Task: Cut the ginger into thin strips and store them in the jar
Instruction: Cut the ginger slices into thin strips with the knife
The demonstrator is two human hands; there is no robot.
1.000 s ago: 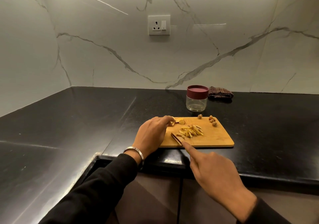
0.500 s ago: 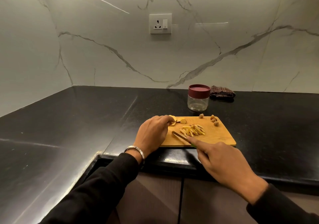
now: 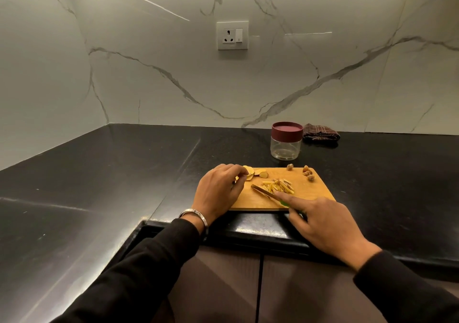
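Now, on the black stone table (image 3: 124,173) a wooden cutting board (image 3: 313,196) lies near the front edge. The left hand (image 3: 218,191) rests at the board's left end, its fingers (image 3: 239,171) curled down and pinched on a few pale ginger slices (image 3: 249,173) at the far left corner; a small darker ginger piece (image 3: 263,174) lies just beside them. A metal bangle (image 3: 195,215) sits on the left wrist above a black sleeve (image 3: 139,273).

The right hand (image 3: 327,225) is closed around a knife (image 3: 264,193) with a green handle that barely shows under the hand. Its forefinger lies stretched along the back of the blade. The blade lies low across the board, its tip pointing left toward the left hand, its edge right against the near side of a small heap of ginger strips (image 3: 279,186) in the middle of the board. Whether the blade touches the wood I cannot tell.

Several brown ginger peel bits (image 3: 308,172) lie at the far right corner of the board, apart from the strips.

Beyond the board stands the clear jar (image 3: 286,147) with a maroon lid (image 3: 286,131) on it; it looks empty. A folded checked cloth (image 3: 320,133) lies just to its right by the marbled wall (image 3: 149,74), which carries a wall socket (image 3: 232,35).
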